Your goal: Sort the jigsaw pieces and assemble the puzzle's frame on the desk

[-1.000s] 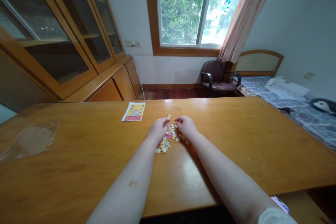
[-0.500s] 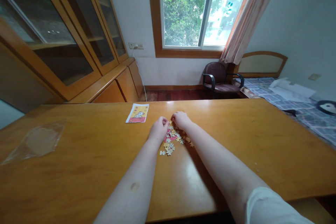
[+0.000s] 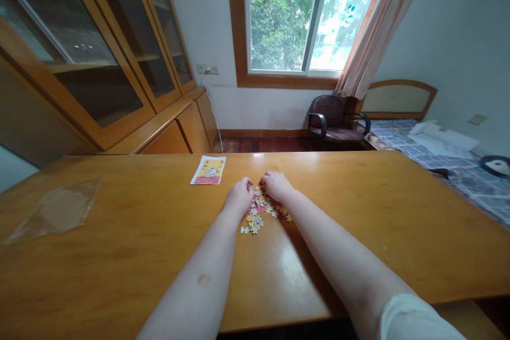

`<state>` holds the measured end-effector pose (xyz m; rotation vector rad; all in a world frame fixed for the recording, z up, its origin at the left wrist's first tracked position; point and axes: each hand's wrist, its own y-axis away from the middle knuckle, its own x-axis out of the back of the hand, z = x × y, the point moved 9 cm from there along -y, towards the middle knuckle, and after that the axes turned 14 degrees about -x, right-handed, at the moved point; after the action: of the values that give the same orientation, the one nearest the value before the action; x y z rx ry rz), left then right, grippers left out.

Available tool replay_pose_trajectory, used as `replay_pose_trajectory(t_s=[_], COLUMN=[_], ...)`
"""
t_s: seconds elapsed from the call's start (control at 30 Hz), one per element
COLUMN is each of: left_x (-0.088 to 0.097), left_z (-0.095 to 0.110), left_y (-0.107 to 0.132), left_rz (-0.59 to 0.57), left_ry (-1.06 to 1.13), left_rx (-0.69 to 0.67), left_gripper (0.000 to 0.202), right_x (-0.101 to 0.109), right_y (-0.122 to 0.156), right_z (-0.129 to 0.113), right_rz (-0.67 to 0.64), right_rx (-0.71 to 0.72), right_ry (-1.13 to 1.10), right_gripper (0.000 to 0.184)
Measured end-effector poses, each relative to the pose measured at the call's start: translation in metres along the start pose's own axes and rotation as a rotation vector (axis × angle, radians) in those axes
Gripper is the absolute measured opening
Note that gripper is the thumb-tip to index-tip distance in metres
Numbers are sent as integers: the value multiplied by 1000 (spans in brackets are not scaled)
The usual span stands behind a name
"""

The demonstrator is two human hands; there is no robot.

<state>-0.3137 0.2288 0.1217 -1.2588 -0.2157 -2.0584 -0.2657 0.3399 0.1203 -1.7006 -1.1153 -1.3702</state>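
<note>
Loose jigsaw puzzle pieces (image 3: 255, 224), in cream, yellow and pink, lie heaped on the wooden table (image 3: 159, 255). At the left of the heap's far end is my left hand (image 3: 240, 192), its thumb and fingers closed in a pinch. Across from it, my right hand (image 3: 276, 186) curls its fingers down onto the heap's far edge. Whatever either set of fingertips holds is too small or hidden. Beyond my left hand lies a picture card (image 3: 209, 170) with a white animal on yellow and pink.
A clear plastic bag (image 3: 56, 207) lies flat at the table's left. Behind the table stand a glass-doored cabinet (image 3: 171, 111), an office chair (image 3: 330, 117) and a bed (image 3: 422, 135) with papers on it.
My left fingertips have drawn slightly left, away from my right hand. The right hand stays at the heap's far edge. The view has shifted a little.
</note>
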Motion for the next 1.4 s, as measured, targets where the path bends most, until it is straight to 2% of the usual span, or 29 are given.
replay_pose_trajectory(t_s=[0.2,0.37,0.5,0.63,0.77,0.87,0.97,1.07,1.13,1.23,1.33,1.4], left_x=[-10,-19,-12,1,-9,-17,-25,-28,-29,-29,-25,-23], left_z=[12,23,28,34,35,34,32,26,23,23,31,37], left_y=[0,-3,-3,9,25,29,25,21,21,23,25,26], left_rz=[-57,-107,-104,-122,-314,-351,-337,-317,-317,-336,-347,-344], left_ry=[-187,-163,-85,-214,-281,-269,-179,-111,-88,-78,-178,-242], left_rx=[-125,-198,-219,-186,-81,-29,-34,-38,-24,-7,-35,-67], left_gripper=[29,20,25,38,41,34,30,39,45,42,32,33], right_x=[-4,0,11,25,21,14,3,-6,-7,-7,-6,-4], right_y=[0,13,21,42,76,90,87,78,75,76,81,84], right_z=[2,3,23,38,42,35,38,40,41,42,42,41], right_rz=[-35,-37,10,32,-65,-91,-176,-303,-335,-322,-272,-235], right_rx=[-25,-15,-128,-172,-208,-173,-232,-283,-302,-311,-279,-239], right_ry=[-19,-105,-255,-188,-7,-5,-80,-124,-137,-141,-164,-196], right_gripper=[15,11,13,19,13,11,13,22,26,23,20,16])
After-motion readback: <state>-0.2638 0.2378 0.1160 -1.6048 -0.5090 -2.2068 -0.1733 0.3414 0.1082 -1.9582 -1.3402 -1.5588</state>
